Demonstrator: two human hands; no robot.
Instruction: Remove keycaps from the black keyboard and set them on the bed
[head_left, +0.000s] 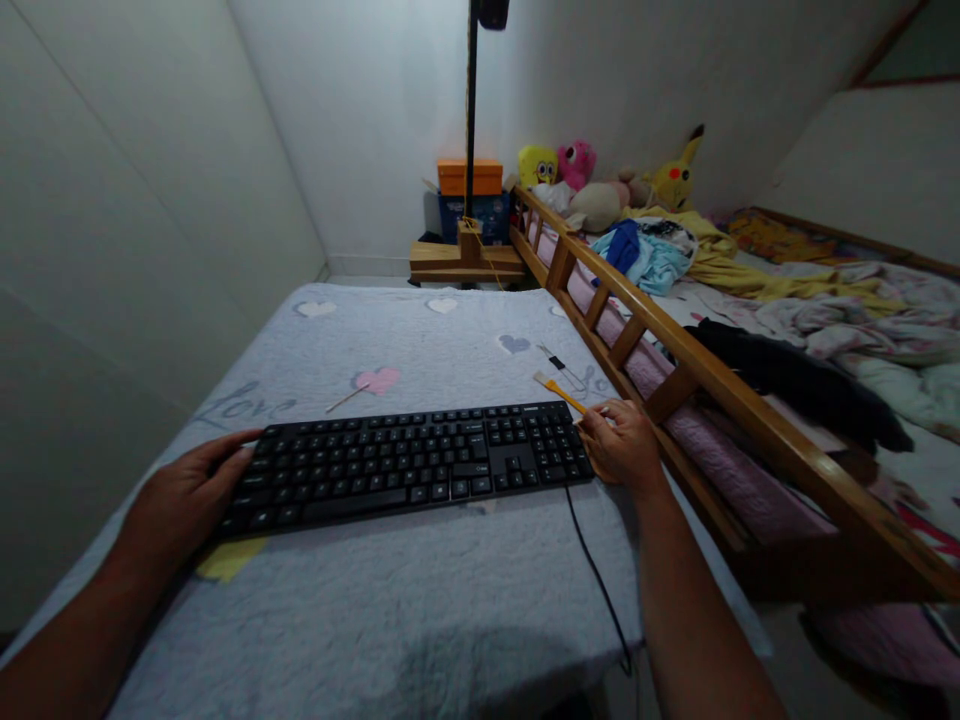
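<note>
A black full-size keyboard point(390, 460) lies across the cloth-covered table, keys facing up, its cable trailing off the near edge. My left hand point(180, 500) grips its left end, thumb along the edge and the other fingers partly hidden. Beside the right end, my right hand point(622, 440) is closed around a small brush point(559, 389) with a yellow handle, the pale bristles pointing away to the left. Under that hand an orange-brown piece point(606, 470), perhaps a cloth, partly shows. A cotton swab point(347, 397) lies behind the keyboard.
A small wire tool point(556, 362) with a black middle lies behind the brush. The wooden bed rail point(637, 310) runs along the table's right side. Beyond it are bedding, clothes and plush toys. An upright black pole on a wooden base point(469, 262) and an orange box point(469, 177) stand behind.
</note>
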